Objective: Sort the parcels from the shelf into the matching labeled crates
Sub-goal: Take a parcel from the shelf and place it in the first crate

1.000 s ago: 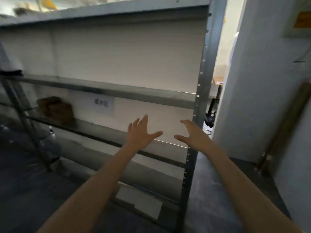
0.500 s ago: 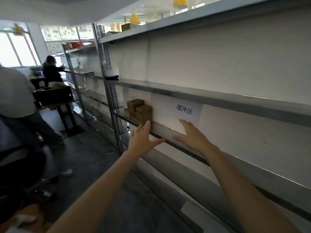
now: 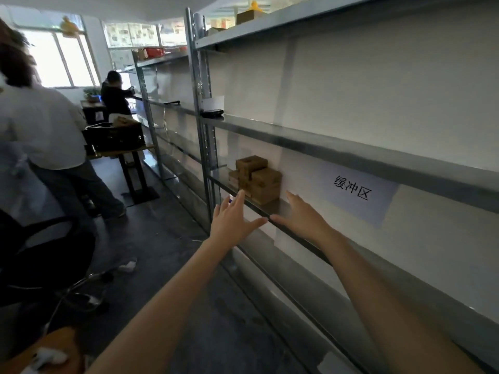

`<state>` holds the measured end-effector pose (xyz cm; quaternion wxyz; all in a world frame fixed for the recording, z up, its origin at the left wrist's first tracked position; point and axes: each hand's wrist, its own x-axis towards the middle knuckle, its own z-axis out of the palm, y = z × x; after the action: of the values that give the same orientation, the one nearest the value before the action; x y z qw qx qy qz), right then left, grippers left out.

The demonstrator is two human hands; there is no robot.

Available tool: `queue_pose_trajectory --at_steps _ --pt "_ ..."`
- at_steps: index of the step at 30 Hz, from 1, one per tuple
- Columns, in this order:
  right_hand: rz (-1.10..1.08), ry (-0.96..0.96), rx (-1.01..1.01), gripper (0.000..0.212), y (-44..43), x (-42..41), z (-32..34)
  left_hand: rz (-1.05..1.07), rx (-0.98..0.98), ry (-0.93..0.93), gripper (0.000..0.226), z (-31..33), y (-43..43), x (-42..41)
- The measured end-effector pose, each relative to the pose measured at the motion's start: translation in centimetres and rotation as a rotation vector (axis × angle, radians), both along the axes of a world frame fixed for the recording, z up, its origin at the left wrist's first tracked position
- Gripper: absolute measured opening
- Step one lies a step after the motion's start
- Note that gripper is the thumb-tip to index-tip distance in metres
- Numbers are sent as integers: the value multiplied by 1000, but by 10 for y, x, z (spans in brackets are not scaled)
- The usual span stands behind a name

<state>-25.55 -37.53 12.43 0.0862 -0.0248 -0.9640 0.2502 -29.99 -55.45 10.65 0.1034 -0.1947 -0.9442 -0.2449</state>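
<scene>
Several brown parcels [image 3: 256,180] sit stacked on the shelf [image 3: 279,207], just ahead of your left hand [image 3: 229,222] and right hand [image 3: 303,221]. Your fingers [image 3: 239,198] are spread apart, holding nothing. Sorting looks unstarted, and the black crate [image 3: 113,137] stands well apart.
</scene>
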Motion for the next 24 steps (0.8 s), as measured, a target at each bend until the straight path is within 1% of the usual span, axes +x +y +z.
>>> queue_pose_trajectory --at_steps 4,7,11,15,19,22,24 --pt "35 -9 -13 89 2 -71 -8 -16 3 -42 99 -4 10 -57" --pt "53 -13 -49 88 12 -132 -8 -33 -9 -25 100 -3 20 -116" --pt "82 -17 -70 84 32 -213 -1 -76 48 -28 103 0 37 -199" --pt "90 6 -93 80 51 -280 -4 -50 86 -67 107 -1 57 -266" --pt "71 -13 -106 80 68 -330 -18 -94 84 -97 103 -21 74 -334" --pt "14 -36 -143 80 82 -368 -34 -159 59 -134 112 -59 86 -408" --pt "-28 -53 -159 81 91 -392 -48 -182 1 -150 116 -72 95 -440"
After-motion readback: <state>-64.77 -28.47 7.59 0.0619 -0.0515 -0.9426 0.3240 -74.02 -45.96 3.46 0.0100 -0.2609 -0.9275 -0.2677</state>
